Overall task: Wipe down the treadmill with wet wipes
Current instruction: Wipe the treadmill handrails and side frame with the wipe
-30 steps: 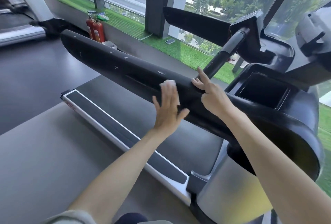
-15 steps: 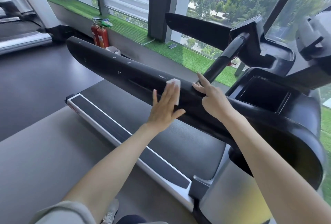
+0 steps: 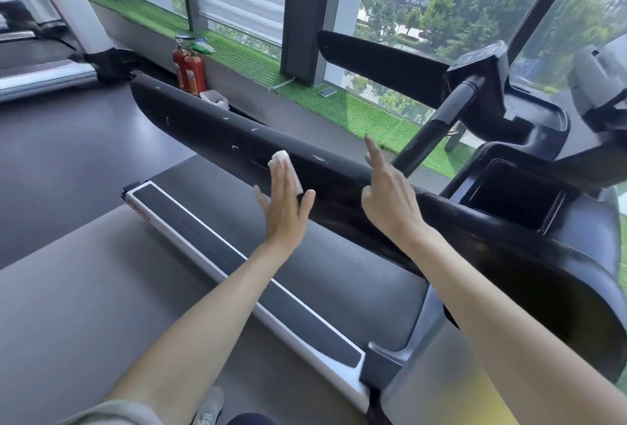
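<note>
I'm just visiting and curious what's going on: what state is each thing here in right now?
handrail: scuffed, white marks.
wet wipe: pressed against the handrail's side.
left hand: open, fingers straight, pressing the wet wipe.
right hand: open, holding nothing.
fire extinguishers: upright by the wall.

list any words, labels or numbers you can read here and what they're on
Nothing can be read clearly.
Red lettering at the far end of the white side rail: too blurred to read.
Labels on the two red fire extinguishers: too small to read.
</note>
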`<action>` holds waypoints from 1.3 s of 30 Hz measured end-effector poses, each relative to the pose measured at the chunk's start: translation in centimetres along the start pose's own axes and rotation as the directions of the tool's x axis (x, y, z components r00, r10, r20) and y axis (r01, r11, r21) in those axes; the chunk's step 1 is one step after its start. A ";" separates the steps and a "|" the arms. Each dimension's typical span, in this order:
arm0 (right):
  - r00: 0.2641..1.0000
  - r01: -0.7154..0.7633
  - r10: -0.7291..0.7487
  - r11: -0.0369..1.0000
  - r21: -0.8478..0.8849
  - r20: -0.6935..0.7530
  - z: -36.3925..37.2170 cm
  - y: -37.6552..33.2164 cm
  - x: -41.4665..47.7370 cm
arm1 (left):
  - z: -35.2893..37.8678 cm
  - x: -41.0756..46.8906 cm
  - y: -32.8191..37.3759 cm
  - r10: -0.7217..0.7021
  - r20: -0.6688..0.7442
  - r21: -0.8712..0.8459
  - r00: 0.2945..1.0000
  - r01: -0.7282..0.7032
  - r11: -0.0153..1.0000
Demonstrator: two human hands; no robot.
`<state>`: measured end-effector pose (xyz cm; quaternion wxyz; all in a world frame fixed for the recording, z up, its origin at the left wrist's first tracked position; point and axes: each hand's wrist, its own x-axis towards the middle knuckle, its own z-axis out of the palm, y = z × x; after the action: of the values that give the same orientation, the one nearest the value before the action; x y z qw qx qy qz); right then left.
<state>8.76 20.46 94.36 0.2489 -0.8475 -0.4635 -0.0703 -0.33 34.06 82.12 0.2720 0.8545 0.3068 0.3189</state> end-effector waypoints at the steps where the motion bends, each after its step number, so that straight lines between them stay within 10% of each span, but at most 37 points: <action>1: 1.000 0.011 -0.011 1.000 0.011 0.018 0.4 -0.5 0.1 | 0.0 -0.4 0.3 0.094 0.040 0.007 0.995 -0.095 0.995; 4: 0.998 0.026 -0.027 0.999 0.026 0.060 1.6 -2.0 0.9 | -0.3 -1.1 -0.1 0.352 0.177 0.081 0.919 -0.370 0.925; 9: 0.994 0.049 -0.050 0.999 0.010 0.096 2.9 -4.1 2.7 | -2.5 2.5 -3.6 -0.125 -0.020 -0.152 0.992 0.120 0.981; 15: 0.989 0.103 -0.105 0.994 0.022 0.109 4.7 -7.2 4.5 | -2.5 1.2 -2.9 0.212 0.125 -0.019 0.969 -0.211 0.977; 20: 0.981 0.155 -0.141 0.983 -0.099 0.134 6.1 -8.1 5.8 | -4.3 4.9 -4.7 -0.271 -0.012 -0.363 0.962 0.248 0.898; 25: 0.985 0.150 -0.131 0.973 -0.173 0.116 6.0 -8.8 6.1 | -3.3 2.3 -5.1 0.242 0.190 0.016 0.952 -0.249 0.968; 30: 0.994 0.106 -0.096 0.975 -0.198 0.060 6.4 -8.7 6.6 | -4.4 4.9 -6.5 -0.202 0.056 -0.218 0.978 0.210 0.953; 35: 0.994 0.099 -0.085 0.963 -0.251 0.064 7.1 -8.4 7.5 | -3.7 2.3 -5.4 0.233 0.246 0.003 0.941 -0.241 0.970; 39: 0.997 0.072 -0.060 0.960 -0.270 0.053 7.5 -7.7 7.8 | -4.5 4.6 -6.7 -0.093 0.139 -0.132 0.986 0.111 0.985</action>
<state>5.94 33.39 93.35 0.1172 -0.8590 -0.4830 -0.1226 -3.11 42.91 82.34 0.3666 0.8358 0.3085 0.2680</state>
